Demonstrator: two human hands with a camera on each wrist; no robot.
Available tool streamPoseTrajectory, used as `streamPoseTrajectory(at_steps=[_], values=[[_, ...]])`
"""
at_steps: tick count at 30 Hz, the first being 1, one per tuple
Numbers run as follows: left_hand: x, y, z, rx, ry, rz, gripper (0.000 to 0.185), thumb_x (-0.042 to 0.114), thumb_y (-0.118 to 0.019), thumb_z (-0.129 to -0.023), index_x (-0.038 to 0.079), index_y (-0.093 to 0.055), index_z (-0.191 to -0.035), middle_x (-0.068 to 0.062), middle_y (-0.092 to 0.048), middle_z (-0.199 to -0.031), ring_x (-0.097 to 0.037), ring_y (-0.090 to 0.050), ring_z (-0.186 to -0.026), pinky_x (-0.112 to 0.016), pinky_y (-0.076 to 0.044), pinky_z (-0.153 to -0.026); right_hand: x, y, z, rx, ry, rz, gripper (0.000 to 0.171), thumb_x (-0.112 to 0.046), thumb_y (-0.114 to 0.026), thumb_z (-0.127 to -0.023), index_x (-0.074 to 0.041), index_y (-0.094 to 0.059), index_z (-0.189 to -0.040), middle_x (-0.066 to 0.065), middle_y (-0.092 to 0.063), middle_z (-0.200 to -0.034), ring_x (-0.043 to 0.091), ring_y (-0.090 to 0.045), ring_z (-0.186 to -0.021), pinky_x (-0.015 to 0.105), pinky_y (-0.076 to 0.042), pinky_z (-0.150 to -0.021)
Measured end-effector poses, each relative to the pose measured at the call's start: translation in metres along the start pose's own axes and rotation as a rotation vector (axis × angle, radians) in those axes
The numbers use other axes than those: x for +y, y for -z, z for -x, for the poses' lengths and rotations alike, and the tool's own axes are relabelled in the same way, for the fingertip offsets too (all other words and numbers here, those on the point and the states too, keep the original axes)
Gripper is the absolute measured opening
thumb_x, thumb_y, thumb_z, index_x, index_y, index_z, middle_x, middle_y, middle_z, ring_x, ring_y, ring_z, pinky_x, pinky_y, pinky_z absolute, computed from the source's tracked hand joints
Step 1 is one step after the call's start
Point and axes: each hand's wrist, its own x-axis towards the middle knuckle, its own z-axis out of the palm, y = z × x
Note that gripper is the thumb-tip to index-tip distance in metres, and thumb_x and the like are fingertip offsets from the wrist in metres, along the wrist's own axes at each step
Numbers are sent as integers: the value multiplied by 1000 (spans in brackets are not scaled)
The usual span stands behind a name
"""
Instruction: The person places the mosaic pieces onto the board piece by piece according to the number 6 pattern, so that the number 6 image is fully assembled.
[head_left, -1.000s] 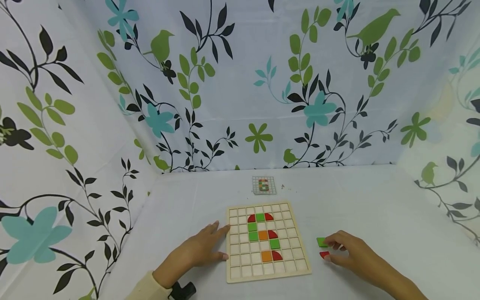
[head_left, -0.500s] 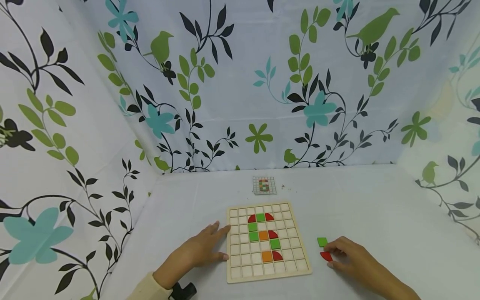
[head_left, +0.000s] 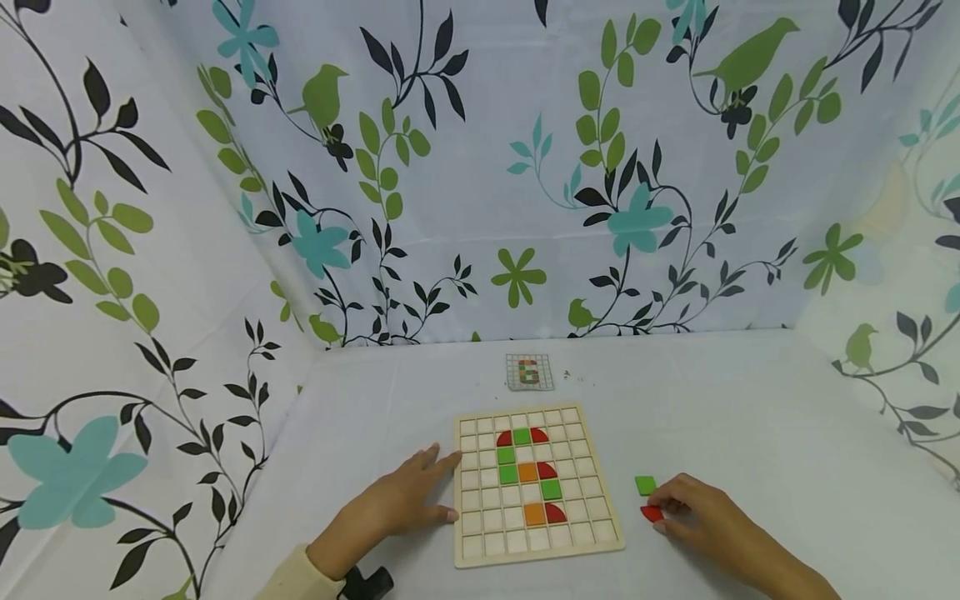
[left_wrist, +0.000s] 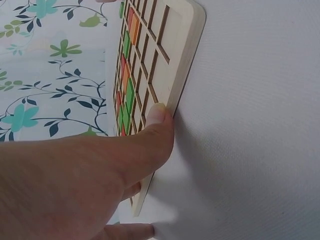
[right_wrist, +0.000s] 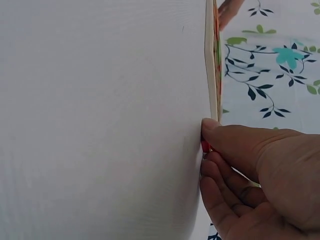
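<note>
A wooden grid board (head_left: 480,546) lies on the white tabletop, with red, green and orange tiles seated in some of its squares. My left hand (head_left: 408,496) rests at the board's left edge, its thumb (left_wrist: 159,117) touching the rim and its fingers extended. To the right of the board, my right hand (head_left: 701,517) pinches a red quarter-circle tile (head_left: 651,513) at the table surface. In the right wrist view only a sliver of that red tile (right_wrist: 205,146) shows between thumb and forefinger. A green square tile (head_left: 645,485) lies just beyond those fingers.
Behind the board lies a small pattern card (head_left: 528,372) printed with a coloured grid figure. A few dark specks sit beside it. Patterned cloth (head_left: 450,167) hangs at the back and sides. A black object (head_left: 367,582) is by my left wrist.
My right hand has drawn back slightly from the green tile, which now shows whole. Its fingertips have come onto the red tile, which has shifted a little. My left hand has stayed put.
</note>
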Motion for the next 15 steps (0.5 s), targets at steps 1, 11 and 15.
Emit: streamPoseTrajectory(at_steps=[1,11,15], values=[[0,0,0,0,-1,-1,84,50,-76,-84,22,-40,-155,-18,-32,-158,-39,-31,-143,-63,-39,-101,0,0,0,-4,-3,-4,29,-8,-82,-82,-19,-69,-104,-17,-60,-97,3,-58,-84,23,-54,-73],[0,-1,1,2,-14,-17,83,49,-75,-86,20,-41,-155,-19,-32,-157,-40,-31,-143,-63,-39,-102,-3,5,-4,-109,-112,-47,20,-17,-80,-87,-20,-67,-102,-16,-60,-96,4,-57,-85,23,-53,-75],[0,-1,0,4,-20,-17,82,48,-75,-86,19,-41,-154,-19,-32,-157,-40,-31,-143,-62,-39,-102,-7,9,-8,-164,-146,-40,20,-16,-80,-86,-20,-67,-101,-16,-60,-95,5,-58,-86,24,-54,-77]])
